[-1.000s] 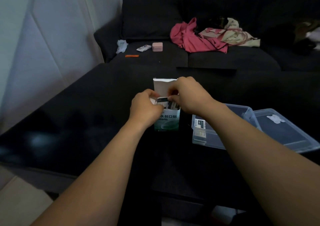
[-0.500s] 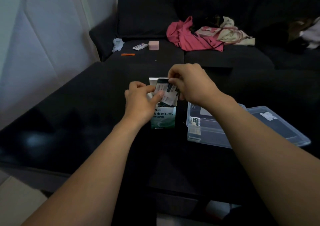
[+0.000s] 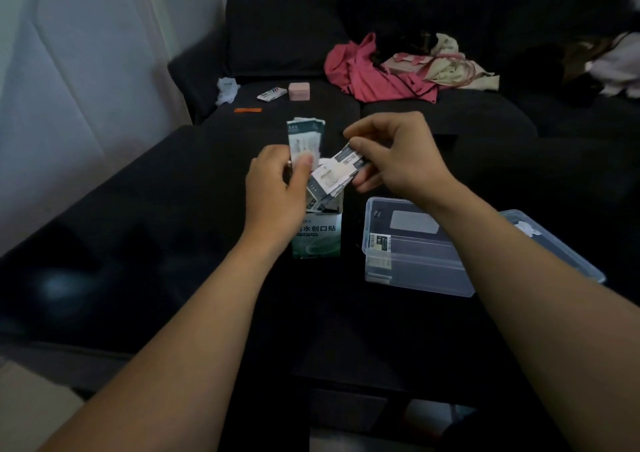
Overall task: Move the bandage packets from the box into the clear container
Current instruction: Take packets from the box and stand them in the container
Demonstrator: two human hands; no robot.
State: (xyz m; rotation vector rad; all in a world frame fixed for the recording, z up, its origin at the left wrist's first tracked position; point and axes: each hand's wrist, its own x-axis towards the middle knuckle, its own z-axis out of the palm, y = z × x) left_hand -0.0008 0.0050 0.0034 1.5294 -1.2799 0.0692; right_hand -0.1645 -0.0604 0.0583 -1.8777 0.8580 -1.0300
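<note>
A green and white bandage box (image 3: 320,235) stands upright and open on the black table (image 3: 145,243), with more packets sticking out of its top. My left hand (image 3: 277,188) pinches an upright bunch of bandage packets (image 3: 304,138) above the box. My right hand (image 3: 394,155) pinches another fanned bunch of packets (image 3: 334,174), tilted, just above the box's opening. The clear container (image 3: 415,271) sits on the table right of the box, partly under my right forearm; one packet lies at its left end.
The container's clear lid (image 3: 554,243) lies to its right. Behind the table is a dark sofa (image 3: 287,25) with pink clothing (image 3: 374,70), a beige bag, a pink case (image 3: 299,91), a small white packet and an orange strip.
Both hands have lifted packets up out of the box and drawn apart: the left holds one bunch upright, the right has pulled its bunch to the right.
</note>
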